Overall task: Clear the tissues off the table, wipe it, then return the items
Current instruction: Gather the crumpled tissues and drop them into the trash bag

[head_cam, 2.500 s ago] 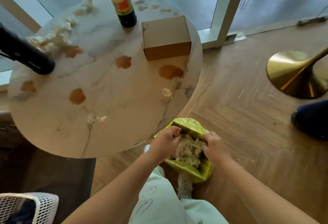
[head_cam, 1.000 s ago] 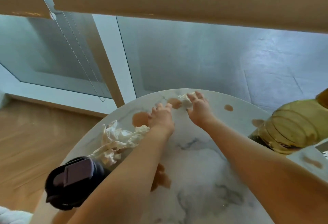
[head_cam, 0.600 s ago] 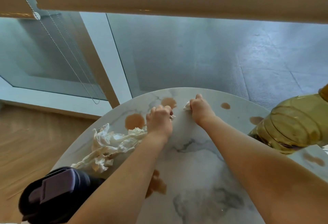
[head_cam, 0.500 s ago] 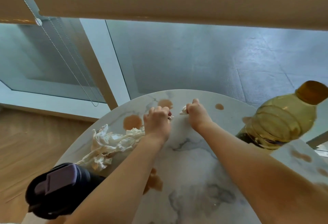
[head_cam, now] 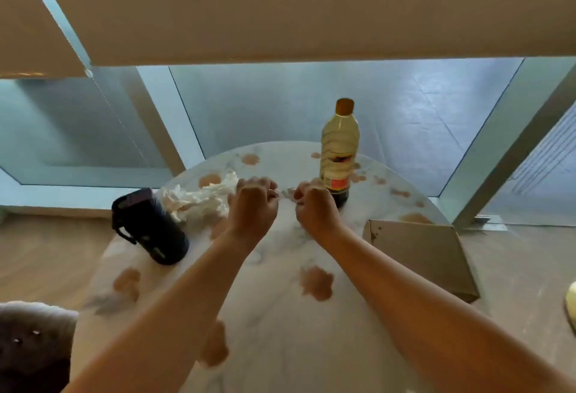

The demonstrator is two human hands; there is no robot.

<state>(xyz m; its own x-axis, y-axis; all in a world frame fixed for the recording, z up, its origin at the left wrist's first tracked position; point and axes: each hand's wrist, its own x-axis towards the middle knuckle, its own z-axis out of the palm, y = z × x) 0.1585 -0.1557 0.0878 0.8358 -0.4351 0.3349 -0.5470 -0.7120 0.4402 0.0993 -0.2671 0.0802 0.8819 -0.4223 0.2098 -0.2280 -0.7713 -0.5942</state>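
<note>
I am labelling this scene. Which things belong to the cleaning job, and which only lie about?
Job:
tissues
table
brown stains
bottle
black flask
cardboard box

Lying about:
window blind
grey chair

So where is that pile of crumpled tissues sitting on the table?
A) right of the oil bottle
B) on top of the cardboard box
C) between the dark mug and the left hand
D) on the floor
C: the tissues lie on the table between the dark mug and the left hand.
</note>
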